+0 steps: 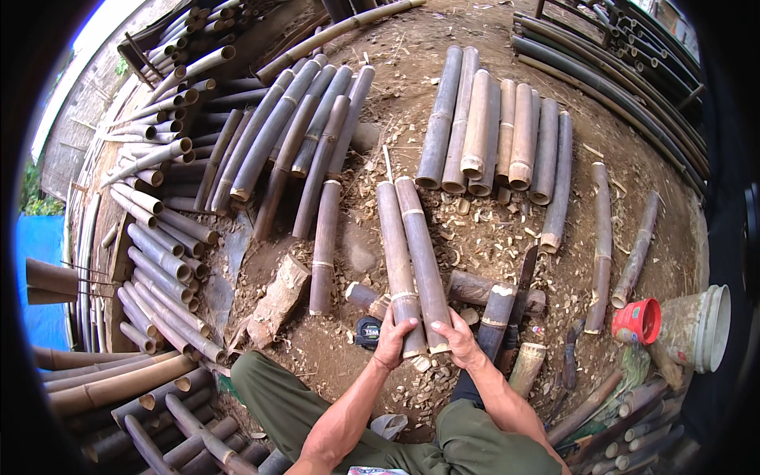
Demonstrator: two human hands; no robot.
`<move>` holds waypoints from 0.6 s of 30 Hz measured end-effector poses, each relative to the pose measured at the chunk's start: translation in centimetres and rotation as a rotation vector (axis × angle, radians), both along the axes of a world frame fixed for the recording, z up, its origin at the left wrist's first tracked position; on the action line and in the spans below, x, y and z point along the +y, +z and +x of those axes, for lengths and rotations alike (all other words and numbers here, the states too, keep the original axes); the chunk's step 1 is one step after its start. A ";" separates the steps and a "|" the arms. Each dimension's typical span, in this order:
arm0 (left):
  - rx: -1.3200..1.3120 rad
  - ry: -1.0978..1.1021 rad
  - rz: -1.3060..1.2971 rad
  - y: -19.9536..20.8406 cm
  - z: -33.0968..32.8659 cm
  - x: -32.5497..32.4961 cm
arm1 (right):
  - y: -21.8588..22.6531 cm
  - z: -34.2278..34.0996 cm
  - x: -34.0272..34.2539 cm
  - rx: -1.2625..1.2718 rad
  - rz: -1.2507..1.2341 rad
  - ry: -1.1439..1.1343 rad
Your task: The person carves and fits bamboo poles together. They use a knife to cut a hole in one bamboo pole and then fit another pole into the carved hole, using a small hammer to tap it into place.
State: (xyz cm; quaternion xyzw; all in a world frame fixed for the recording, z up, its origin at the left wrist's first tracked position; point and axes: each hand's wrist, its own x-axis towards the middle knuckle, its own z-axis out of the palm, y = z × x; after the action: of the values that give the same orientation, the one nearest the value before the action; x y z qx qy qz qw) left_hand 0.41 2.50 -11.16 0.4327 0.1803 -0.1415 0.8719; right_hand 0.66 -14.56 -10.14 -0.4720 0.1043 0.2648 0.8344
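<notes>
Because both hands wrap their bamboo tubes from the sides and beneath, most of the fingers are hidden, and mainly the thumbs show on top. The left hand point(389, 342) grips the left bamboo tube point(398, 245) close to its near end, its thumb point(406, 325) pressed on the upper surface. The right hand point(465, 345) holds the right bamboo tube point(421, 249) likewise, its thumb point(442, 327) against the outer side. Both tubes lie side by side between the hands and reach away from the person, their near ends sticking out just past the thumbs; whether their far ends touch the dirt floor point(364, 257) cannot be told.

A crosswise log point(469, 283) is partly covered by the right tube and by a dark bamboo piece point(497, 313). Beside that piece stands a long dark blade point(525, 281), its lower end hard to make out. The black tape measure point(367, 332) lies left of the left hand. The red bucket point(636, 321) overlaps the whitish bucket point(701, 331) at right. Shadow obscures parts of the bamboo stack point(162, 245) at left, and the lower edge cuts off the forearms point(340, 419).
</notes>
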 end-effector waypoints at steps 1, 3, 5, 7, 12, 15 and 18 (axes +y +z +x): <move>-0.002 -0.014 0.081 0.6 0.9 -0.2 | 0.1 0.0 -0.4 -0.024 0.004 -0.020; -0.033 -0.060 0.268 1.0 4.0 0.8 | 1.3 -0.3 -0.7 -0.035 -0.038 -0.023; -0.170 -0.100 0.719 0.0 8.3 3.1 | 4.5 -0.1 -0.1 -0.024 -0.118 0.017; -0.239 -0.079 1.313 0.3 12.5 4.6 | 3.8 -0.8 0.5 -0.468 -0.682 -0.032; -0.113 -0.193 0.276 8.7 15.4 -3.0 | 5.0 -4.6 -1.1 -0.703 -1.031 -0.061; -0.108 -0.177 0.208 10.4 13.4 -4.3 | 6.1 -4.2 -1.9 -0.199 -0.531 0.083; -0.076 -0.250 0.220 10.9 12.5 -4.1 | 4.7 -6.5 -2.5 -0.222 -0.404 0.157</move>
State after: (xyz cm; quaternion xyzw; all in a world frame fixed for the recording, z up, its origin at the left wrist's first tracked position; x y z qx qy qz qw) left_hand 12.91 -1.56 -0.24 0.5495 0.1061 -0.2118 0.8012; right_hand -5.85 -17.10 -5.48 -0.6622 0.0260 0.2490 0.7063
